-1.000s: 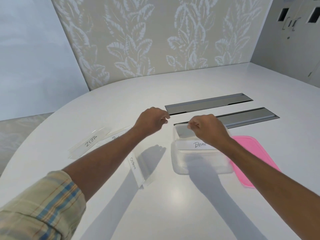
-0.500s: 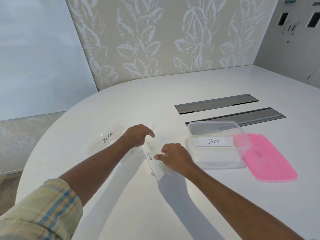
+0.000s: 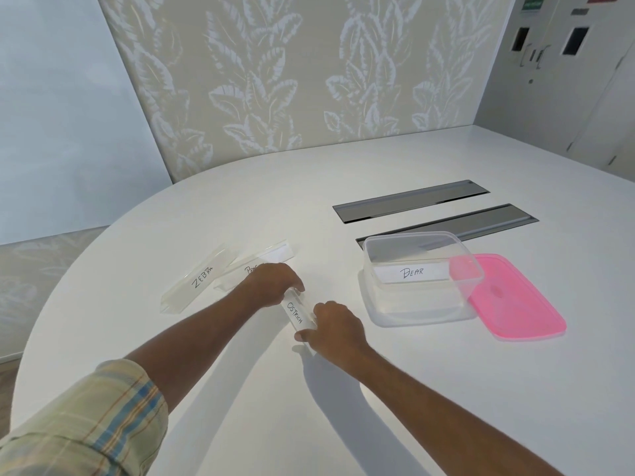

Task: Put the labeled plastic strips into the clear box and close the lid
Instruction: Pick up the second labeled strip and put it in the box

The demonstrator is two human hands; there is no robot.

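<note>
Hands have moved from box [image 3: 412, 305] to OSTRICH strip [image 3: 296, 312], left of it on the table [image 3: 446, 389]: left hand [image 3: 275, 285] pinches the far end, right hand [image 3: 335, 326] the near end, likely to lift it level.

"ZEBRA" strip [image 3: 202, 277], "OSTRICH" strip [image 3: 296, 312], "BEAR" strip [image 3: 411, 272] inside clear box [image 3: 395, 316]

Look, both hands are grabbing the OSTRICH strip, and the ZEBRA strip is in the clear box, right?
Not quite. The head view shows the BEAR strip in the clear box; the ZEBRA strip lies on the table, left of the hands. The left hand and right hand do grip the OSTRICH strip.
</note>
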